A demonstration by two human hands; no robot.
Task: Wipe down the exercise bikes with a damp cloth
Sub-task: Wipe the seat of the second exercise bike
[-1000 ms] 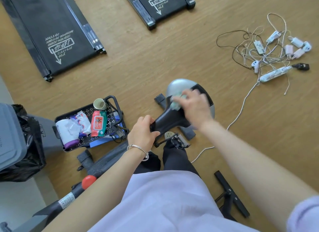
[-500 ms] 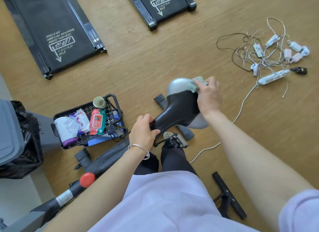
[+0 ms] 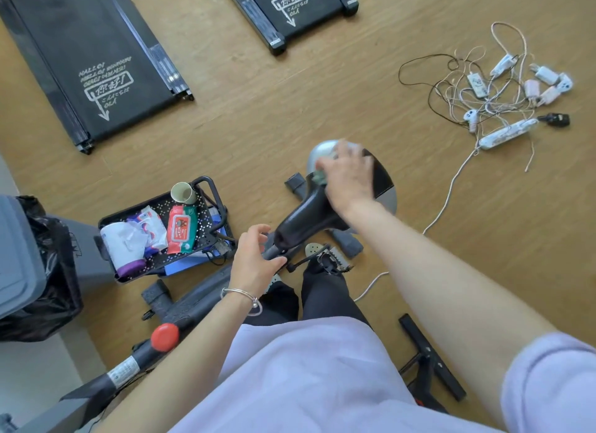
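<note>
The exercise bike's black saddle [image 3: 309,213] stands just ahead of my legs, above its silver flywheel cover [image 3: 321,150]. My right hand [image 3: 350,178] holds a pale green cloth [image 3: 320,175] against the saddle's wide rear part; the hand hides most of the cloth. At the saddle's narrow nose is my left hand [image 3: 254,265], wearing a bracelet, its fingers loosened and spread beside the nose with no grip on it. A metal pedal [image 3: 332,261] shows below the saddle, and a red knob [image 3: 165,337] sits on the frame lower left.
A black mesh cart [image 3: 211,182] at the left holds a wet-wipes pack [image 3: 181,228], a cup [image 3: 183,193] and tissue. Two folded treadmills [image 3: 80,55] [image 3: 296,3] lie at the back. A power strip with tangled cables [image 3: 506,132] lies right. A bin with black bag [image 3: 29,271] stands left.
My right hand swept the cloth from the saddle's far rear edge back toward its middle. My left hand released its grip on the saddle's nose and opened.
</note>
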